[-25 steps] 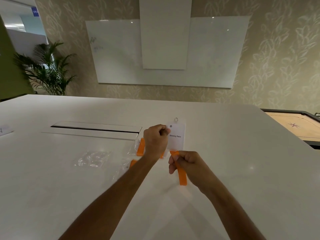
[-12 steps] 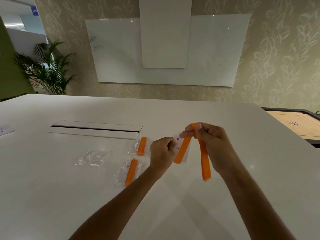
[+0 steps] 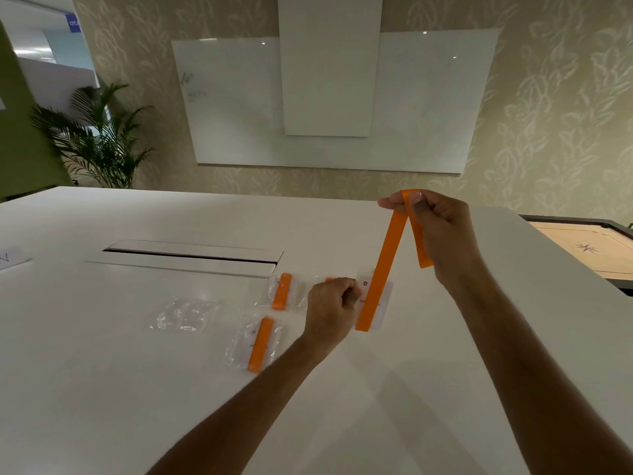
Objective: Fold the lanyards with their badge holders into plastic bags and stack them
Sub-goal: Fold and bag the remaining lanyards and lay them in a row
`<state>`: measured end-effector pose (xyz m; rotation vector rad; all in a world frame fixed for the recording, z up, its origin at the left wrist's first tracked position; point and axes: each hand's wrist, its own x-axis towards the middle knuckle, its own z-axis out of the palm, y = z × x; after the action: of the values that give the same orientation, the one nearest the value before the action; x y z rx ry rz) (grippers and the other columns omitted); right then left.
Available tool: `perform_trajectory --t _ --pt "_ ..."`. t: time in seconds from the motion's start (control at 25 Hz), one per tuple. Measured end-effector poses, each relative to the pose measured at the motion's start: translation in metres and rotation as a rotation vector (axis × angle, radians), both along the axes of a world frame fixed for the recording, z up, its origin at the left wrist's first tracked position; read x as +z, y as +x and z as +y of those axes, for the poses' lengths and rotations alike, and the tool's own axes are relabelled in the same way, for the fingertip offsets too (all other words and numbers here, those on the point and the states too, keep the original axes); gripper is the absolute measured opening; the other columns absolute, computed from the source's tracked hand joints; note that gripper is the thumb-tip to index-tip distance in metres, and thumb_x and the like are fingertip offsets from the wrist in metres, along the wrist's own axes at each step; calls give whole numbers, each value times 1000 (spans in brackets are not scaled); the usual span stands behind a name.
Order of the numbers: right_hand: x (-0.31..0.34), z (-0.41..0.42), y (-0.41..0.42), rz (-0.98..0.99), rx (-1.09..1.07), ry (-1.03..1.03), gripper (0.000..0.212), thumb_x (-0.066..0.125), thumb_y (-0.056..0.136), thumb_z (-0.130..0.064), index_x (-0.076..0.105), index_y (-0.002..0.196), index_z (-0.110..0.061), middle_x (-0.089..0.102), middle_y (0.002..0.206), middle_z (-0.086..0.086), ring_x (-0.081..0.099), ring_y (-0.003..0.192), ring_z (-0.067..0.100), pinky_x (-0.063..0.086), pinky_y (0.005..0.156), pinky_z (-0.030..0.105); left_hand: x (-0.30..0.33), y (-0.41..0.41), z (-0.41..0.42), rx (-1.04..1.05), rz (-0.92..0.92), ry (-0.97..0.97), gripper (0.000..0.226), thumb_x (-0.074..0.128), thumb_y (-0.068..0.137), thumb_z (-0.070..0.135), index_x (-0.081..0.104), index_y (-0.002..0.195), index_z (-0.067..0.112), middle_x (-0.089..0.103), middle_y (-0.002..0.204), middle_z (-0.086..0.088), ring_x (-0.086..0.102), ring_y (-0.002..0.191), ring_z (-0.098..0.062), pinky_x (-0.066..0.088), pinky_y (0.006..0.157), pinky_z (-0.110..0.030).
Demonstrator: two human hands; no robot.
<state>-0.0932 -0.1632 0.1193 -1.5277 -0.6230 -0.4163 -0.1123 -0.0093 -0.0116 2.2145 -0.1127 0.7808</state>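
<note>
My left hand [image 3: 329, 308] pinches the left edge of a white badge holder [image 3: 383, 305] low over the table. An orange lanyard [image 3: 383, 269] runs from that holder up to my right hand [image 3: 442, 234], which holds the strap's fold raised, its free end hanging by my palm. Two bagged lanyards lie left of my left hand: one [image 3: 281, 291] further back, one [image 3: 259, 344] nearer me. A crumpled clear plastic bag [image 3: 186, 314] with nothing in it lies further left.
The white table [image 3: 137, 389] has a long cable slot [image 3: 191, 257] behind the bags. A paper slip [image 3: 10, 258] lies at the far left edge. A carrom board [image 3: 582, 246] stands off the table's right side. A potted palm [image 3: 96, 138] and a whiteboard [image 3: 329, 97] stand behind.
My right hand has lifted the lanyard's fold up and to the right, pulling the strap taut. My left hand has brought the badge holder down toward the table.
</note>
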Motion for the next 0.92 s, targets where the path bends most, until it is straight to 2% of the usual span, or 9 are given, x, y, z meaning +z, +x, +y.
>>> perform_trajectory --t 0.08,0.28,0.48,0.64,0.76,0.8,0.92 --pt "2 -3 13 -2 -4 11 27 45 98 -12 70 89 -20 75 92 -2 70 98 15 51 94 36 3 -3 -3 -61 -22 3 15 62 88 22 69 82 10 72 82 -2 60 67 -9 54 72 -19" --pt "-3 -8 38 8 -15 12 28 46 97 -9 71 88 -19 76 85 -8 71 94 16 54 88 31 11 -12 -4 -168 42 -48 10 63 87 13 71 88 6 72 86 -3 59 69 -4 44 69 -3" --pt "-25 -15 55 108 -4 58 26 43 98 -9 69 96 -4 76 89 -1 71 91 19 55 80 28 17 -23 -9 -255 133 -332 8 62 87 9 69 90 6 66 83 2 64 79 -13 56 80 -27" --pt "-55 -11 57 225 -23 119 29 43 99 -13 68 90 -2 76 81 7 70 75 22 55 66 29 26 -31 -15 -324 101 -415 14 60 88 12 68 95 3 67 87 0 64 77 -12 56 77 -22" --pt "-80 -8 55 261 -21 148 31 47 98 -16 69 78 -8 72 75 11 66 70 27 53 65 36 36 -34 -15 -334 76 -500 13 58 90 12 68 94 5 69 88 -6 65 79 -19 57 71 -21" --pt "-89 -6 53 272 -24 144 30 50 96 -15 68 73 -8 68 71 12 62 66 29 49 63 38 39 -35 -15 -332 67 -549 12 57 90 10 69 91 7 70 85 -4 65 78 -20 57 69 -22" --pt "-114 0 41 287 -13 115 32 50 93 -13 57 65 0 53 63 16 48 60 29 39 59 42 41 -33 -14 -303 55 -726 23 58 89 5 68 78 23 70 72 14 66 72 -9 56 65 -20"
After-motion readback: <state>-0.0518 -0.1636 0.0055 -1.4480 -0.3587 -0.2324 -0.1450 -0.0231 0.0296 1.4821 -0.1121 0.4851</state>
